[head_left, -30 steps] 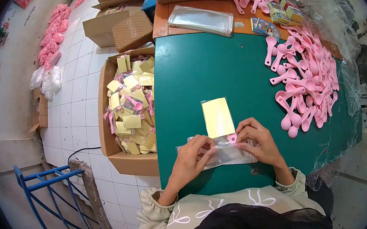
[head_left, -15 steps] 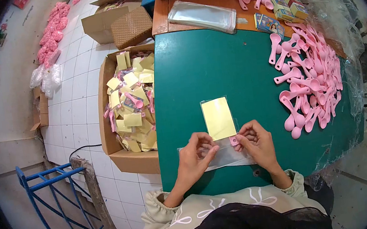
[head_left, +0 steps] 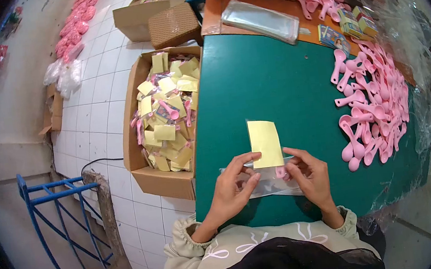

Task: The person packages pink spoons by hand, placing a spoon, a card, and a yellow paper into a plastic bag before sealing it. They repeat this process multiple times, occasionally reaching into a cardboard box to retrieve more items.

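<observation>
A yellow card (head_left: 265,142) sits in a clear plastic bag on the green table in front of me. The pink handle end of a spoon (head_left: 281,171) shows just below the card. My left hand (head_left: 235,186) has its curled fingers at the card's lower left, on the bag's edge. On the other side, my right hand (head_left: 308,176) grips the bag's edge beside the pink handle. Under both hands lies more clear plastic (head_left: 271,187), flat near the table's front. The rest of the spoon is hidden behind the card.
Left of the table, a cardboard box (head_left: 164,184) holds many bagged yellow cards and spoons. Pink spoons (head_left: 373,112) are heaped on the right. Clear bags (head_left: 261,20) and card stacks (head_left: 358,22) lie at the back. A blue metal frame (head_left: 56,196) stands lower left.
The view has shifted, so the scene sits further right. My left index finger now reaches the card's lower left edge, and my right index finger has stretched out at its lower right corner.
</observation>
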`<state>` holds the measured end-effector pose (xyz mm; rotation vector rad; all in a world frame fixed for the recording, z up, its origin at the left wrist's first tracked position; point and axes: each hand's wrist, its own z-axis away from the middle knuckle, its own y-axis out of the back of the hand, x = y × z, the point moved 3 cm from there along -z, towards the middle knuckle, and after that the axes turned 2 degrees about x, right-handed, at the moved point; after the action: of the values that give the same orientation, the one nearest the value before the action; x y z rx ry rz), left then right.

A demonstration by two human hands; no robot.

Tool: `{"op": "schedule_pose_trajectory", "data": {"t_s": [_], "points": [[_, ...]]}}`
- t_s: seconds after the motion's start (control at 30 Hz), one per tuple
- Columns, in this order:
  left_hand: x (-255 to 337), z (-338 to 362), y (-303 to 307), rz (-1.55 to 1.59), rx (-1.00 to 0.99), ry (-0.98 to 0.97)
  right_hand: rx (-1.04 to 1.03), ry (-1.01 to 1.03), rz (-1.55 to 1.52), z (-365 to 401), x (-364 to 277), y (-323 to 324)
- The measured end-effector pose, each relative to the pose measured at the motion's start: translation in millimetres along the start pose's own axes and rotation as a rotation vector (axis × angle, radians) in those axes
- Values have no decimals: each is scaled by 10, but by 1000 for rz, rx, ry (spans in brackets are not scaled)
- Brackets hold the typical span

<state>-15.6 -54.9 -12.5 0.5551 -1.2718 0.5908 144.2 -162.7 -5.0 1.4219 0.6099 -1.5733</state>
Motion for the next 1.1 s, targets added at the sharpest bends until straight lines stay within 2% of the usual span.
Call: {"op": "schedule_pose_trajectory", "data": {"t_s": [0.07, 0.17, 0.2, 0.23, 0.27, 0.4, 0.43, 0.47, 0.5, 0.53, 0.57, 0.6, 0.63, 0.7, 0.8, 0.9, 1.03, 1.07, 1.1], "points": [[133, 55, 207, 26, 58, 2, 56, 93, 97, 8, -47, 30], [94, 78, 766, 35, 384, -86, 175, 174, 196, -9, -11, 186], [41, 85, 987, 31, 476, 15, 224, 160, 198, -11, -28, 243], [-39, 36, 1175, -57, 550, -1, 264, 165, 201, -11, -16, 305], [-266, -18, 1375, -68, 611, -50, 306, 172, 206, -14, 0, 378], [-1654, -261, 2199, -596, 594, 154, 504, 171, 283, 33, 16, 736], [-2070, -326, 2367, -778, 598, 205, 571, 104, 322, 77, 22, 855], [-2334, -405, 2456, -787, 657, 237, 637, 38, 360, 138, 58, 984], [-2430, -483, 2463, -770, 720, 213, 708, 122, 420, 189, 142, 1116], [-2576, -599, 2471, -867, 731, 230, 781, 212, 476, 244, 254, 1265], [-2754, -737, 2526, -969, 737, 247, 819, 138, 610, 357, 407, 1444], [-2986, -910, 2587, -955, 718, 247, 872, 104, 605, 420, 431, 1484], [-3061, -1087, 2594, -978, 673, 194, 905, 114, 604, 479, 500, 1526], [-3439, -1514, 2675, -1089, 500, 233, 947, 67, 697, 525, 412, 1462], [-3721, -2047, 2710, -840, 392, 339, 959, 15, 898, 550, 430, 1465], [-3540, -2405, 2780, -1057, 448, 358, 942, -13, 912, 400, 359, 1357], [-3606, -2840, 3007, -962, 394, 424, 871, 9, 826, 142, 298, 1246], [-3505, -2900, 2997, -863, 420, 366, 862, 18, 808, 97, 325, 1233], [-3400, -2979, 2983, -973, 356, 352, 853, 27, 790, 58, 344, 1219]]}}
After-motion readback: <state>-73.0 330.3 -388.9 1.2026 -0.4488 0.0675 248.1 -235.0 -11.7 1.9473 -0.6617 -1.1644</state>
